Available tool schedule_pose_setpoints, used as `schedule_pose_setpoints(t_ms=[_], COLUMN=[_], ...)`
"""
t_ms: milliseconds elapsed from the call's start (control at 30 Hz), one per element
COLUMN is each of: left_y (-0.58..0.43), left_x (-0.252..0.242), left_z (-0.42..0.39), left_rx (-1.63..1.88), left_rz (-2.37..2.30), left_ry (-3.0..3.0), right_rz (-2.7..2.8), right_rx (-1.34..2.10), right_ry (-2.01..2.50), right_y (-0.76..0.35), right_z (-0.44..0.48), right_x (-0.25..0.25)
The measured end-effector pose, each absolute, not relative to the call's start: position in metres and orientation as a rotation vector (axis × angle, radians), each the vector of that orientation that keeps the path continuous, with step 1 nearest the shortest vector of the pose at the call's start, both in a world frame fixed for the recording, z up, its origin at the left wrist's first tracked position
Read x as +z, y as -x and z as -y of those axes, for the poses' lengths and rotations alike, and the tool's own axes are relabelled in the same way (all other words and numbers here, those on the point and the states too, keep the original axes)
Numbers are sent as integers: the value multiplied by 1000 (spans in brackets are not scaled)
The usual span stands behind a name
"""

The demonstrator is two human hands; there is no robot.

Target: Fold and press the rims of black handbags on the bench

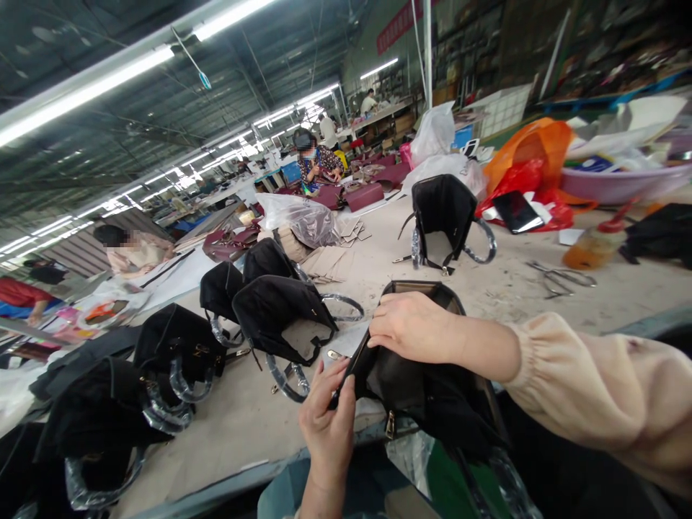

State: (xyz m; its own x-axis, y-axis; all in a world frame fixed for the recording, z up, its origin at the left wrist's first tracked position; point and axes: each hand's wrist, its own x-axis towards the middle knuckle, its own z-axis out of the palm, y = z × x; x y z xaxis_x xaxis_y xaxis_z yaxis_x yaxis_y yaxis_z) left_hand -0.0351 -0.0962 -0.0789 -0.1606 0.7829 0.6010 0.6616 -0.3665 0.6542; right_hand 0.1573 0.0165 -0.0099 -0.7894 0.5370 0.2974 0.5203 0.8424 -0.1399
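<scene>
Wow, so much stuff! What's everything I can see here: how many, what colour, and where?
Work table: one, pale, across the middle
Held bag: one, black, at the near edge
Other bags: at least six, black, mostly left, one beyond the held bag
Scissors: one pair, metallic, right
Bottle: one, amber contents, right
Phone-like device: one, black, right
Orange plastic bag: one, orange, upper right
Basin: one, lilac, far right
Plastic wraps: several, clear or whitish, centre
Maroon pieces: several, maroon, background
Tube lights: many, white, overhead
Other people: at least four, varied clothing, background
Smaller clutter: too blurred to count
Right sleeve: one, cream, right
Left hand: one, bare, on the held bag's edge
Right hand: one, bare, on its rim
</scene>
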Motion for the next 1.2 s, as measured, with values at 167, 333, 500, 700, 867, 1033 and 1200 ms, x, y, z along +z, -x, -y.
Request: schedule_pose_setpoints(t_ms=[167, 333, 500, 700, 867, 1033, 1200], left_y=[34, 37, 35, 31, 29, 27, 26], left_x=[-79, -77, -69, -62, -60, -60, -61], left_z=[95, 91, 88, 83, 75, 73, 71], left_rx=[1574, 1513, 1451, 1375, 1391, 1425, 1472], left_rz=[-1687, -1724, -1768, -1814, -1857, -1888, -1899], left_ry=[-1917, -1902, -1904, -1966, -2024, -1934, -1867], right_rz=[2696, 2693, 2675, 2684, 2706, 2723, 2757], right_rx=[45, 41, 36, 47, 93, 135, 148], right_ry=[837, 868, 889, 904, 958, 956, 976], right_y=[-155, -151, -149, -147, -146, -150, -158], right_z=[-16, -17, -19, -20, -20, -25, -30], right_x=[-8, -7, -7, -5, -1, 2, 4])
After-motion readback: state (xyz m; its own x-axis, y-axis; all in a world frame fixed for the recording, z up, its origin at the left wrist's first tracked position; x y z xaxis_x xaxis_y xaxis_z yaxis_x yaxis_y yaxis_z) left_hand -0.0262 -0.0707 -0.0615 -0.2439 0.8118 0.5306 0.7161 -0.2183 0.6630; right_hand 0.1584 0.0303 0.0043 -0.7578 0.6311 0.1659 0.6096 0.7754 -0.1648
